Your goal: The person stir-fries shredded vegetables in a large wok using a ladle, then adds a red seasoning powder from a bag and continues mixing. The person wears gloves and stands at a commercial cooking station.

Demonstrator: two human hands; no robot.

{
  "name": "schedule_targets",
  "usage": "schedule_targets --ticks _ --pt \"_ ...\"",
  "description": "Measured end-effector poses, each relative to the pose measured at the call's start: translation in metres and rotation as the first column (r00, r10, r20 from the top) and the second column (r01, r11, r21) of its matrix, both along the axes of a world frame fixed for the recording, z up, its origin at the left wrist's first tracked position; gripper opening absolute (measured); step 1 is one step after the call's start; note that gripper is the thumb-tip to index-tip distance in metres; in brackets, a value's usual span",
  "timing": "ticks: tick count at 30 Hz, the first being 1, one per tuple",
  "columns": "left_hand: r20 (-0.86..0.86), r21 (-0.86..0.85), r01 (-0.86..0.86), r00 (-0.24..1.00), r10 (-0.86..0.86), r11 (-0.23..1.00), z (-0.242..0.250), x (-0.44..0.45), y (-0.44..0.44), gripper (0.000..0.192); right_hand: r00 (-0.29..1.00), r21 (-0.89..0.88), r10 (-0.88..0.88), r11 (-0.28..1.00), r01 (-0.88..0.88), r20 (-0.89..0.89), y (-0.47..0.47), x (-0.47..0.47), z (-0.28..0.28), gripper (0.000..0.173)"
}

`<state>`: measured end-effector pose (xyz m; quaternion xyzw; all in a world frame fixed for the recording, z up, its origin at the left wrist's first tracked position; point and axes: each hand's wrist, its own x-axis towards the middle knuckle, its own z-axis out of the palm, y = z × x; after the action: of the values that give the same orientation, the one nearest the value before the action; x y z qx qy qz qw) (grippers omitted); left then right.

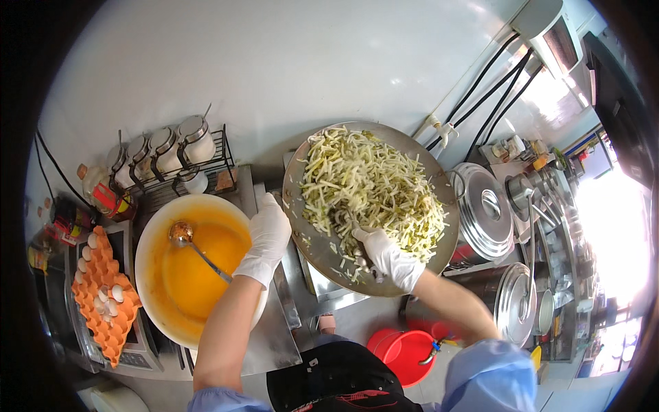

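Observation:
My left hand [267, 237], in a white glove, is closed at the left rim of a large metal wok [319, 268]; whether its fingers grip the rim or a handle there is hard to see. Shredded pale green vegetable [370, 190] fills much of the wok. My right hand [388, 255], gloved too, is low in the wok, closed on a dark utensil that is partly buried in the shreds and blurred. Left of the wok, a big white bowl [146, 288] holds orange-yellow liquid, with a metal ladle [181, 234] resting in it, partly behind my left forearm.
An orange egg tray [105, 278] with eggs or shells lies at far left. Seasoning jars [198, 139] stand in a black wire rack behind the bowl. Lidded metal pots [484, 206] are right of the wok. A red bucket [409, 360] sits below.

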<state>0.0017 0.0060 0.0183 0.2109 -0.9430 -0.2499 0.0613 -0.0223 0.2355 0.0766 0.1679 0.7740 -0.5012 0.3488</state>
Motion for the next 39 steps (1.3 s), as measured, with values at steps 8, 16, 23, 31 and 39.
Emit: schedule_targets --ticks 8,16,23,31,39 --pt "0.033 -0.034 -0.008 0.999 0.009 0.999 -0.006 -0.001 -0.003 0.035 0.911 -0.693 -0.165 0.602 0.397 0.378 0.115 0.071 0.015 0.037" --pt "0.067 -0.039 0.003 0.998 -0.001 0.999 -0.010 -0.005 -0.007 0.036 0.792 -0.797 -0.092 -0.088 0.597 0.604 0.170 0.145 0.053 0.055" --pt "0.085 -0.041 0.008 0.996 -0.004 0.999 -0.009 -0.006 -0.006 0.037 0.792 -0.746 0.049 -0.304 0.592 0.609 0.146 0.144 0.054 0.054" --pt "0.080 -0.057 0.001 0.997 0.004 0.998 0.000 -0.003 -0.004 0.031 0.668 -0.613 0.124 -0.303 0.729 0.733 0.110 0.123 0.052 0.044" --pt "0.031 -0.011 -0.017 0.999 0.017 1.000 -0.001 -0.001 -0.002 0.028 0.924 0.089 0.342 0.939 -0.331 -0.173 0.108 0.045 0.089 0.040"
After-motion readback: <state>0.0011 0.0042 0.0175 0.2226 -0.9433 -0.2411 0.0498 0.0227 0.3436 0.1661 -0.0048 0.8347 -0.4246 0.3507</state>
